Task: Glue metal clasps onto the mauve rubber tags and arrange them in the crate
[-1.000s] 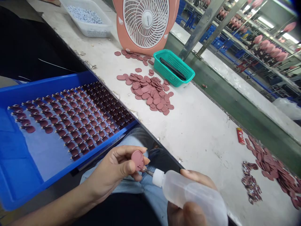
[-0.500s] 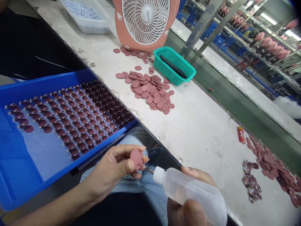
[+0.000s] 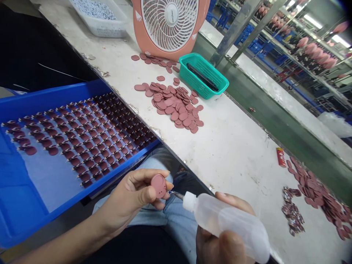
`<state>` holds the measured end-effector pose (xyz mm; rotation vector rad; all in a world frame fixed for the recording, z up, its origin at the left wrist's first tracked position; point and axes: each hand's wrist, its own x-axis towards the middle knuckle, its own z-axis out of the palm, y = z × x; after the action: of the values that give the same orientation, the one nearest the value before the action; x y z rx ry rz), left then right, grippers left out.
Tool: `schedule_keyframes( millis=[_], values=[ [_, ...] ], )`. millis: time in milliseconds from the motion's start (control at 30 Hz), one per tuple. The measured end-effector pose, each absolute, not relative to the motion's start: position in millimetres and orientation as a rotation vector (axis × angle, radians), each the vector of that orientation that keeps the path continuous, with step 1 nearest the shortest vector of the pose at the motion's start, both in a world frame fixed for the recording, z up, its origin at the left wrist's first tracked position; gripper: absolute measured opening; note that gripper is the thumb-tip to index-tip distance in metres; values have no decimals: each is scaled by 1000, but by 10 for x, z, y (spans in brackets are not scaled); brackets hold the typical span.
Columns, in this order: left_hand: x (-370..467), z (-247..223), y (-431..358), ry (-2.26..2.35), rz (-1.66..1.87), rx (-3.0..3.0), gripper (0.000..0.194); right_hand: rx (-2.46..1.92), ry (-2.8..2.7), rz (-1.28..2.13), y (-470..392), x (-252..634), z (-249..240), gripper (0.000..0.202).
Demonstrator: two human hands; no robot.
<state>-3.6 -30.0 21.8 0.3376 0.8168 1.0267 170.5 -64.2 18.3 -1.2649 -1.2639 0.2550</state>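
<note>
Between thumb and fingers, my left hand (image 3: 137,192) pinches a round reddish-brown disc (image 3: 158,186) with small holes near its lower edge. My right hand (image 3: 220,238) is wrapped round a translucent squeeze bottle (image 3: 231,220) with a white cap and a thin metal nozzle (image 3: 176,194). The nozzle tip points at the disc and sits just to its right, seemingly apart from it. To the left, a blue tray (image 3: 33,176) carries rows of similar discs with small dark and shiny pieces on them. Both hands are above my lap.
On the white table (image 3: 228,146) lies a pile of discs (image 3: 176,106), beside a green basket (image 3: 203,77) holding a black object. A pink fan (image 3: 170,25) and a white bin (image 3: 101,22) stand behind. At right are more discs (image 3: 316,187), small shiny pieces (image 3: 293,214) and a red packet (image 3: 281,157).
The bottle has moved slightly right, drawing its nozzle tip back from the disc's holes. The disc stays in my left hand, turned very little.
</note>
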Motion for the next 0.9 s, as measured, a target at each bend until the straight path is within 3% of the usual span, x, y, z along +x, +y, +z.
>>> schedule_keyframes(
  millis=[467, 600, 767, 900],
  values=[
    [-80, 56, -281, 703, 1000, 414, 28, -1218, -1203, 416, -594, 1694, 231, 28],
    [-54, 101, -256, 705, 1017, 413, 28, -1086, -982, 770, -511, 1713, 264, 28],
    [-80, 67, -243, 780, 1007, 480, 27, -1013, -662, 1206, -247, 1951, 410, 58],
    [-222, -67, -187, 787, 965, 508, 34, -1212, -780, 1196, 179, 2206, 434, 40]
  ],
)
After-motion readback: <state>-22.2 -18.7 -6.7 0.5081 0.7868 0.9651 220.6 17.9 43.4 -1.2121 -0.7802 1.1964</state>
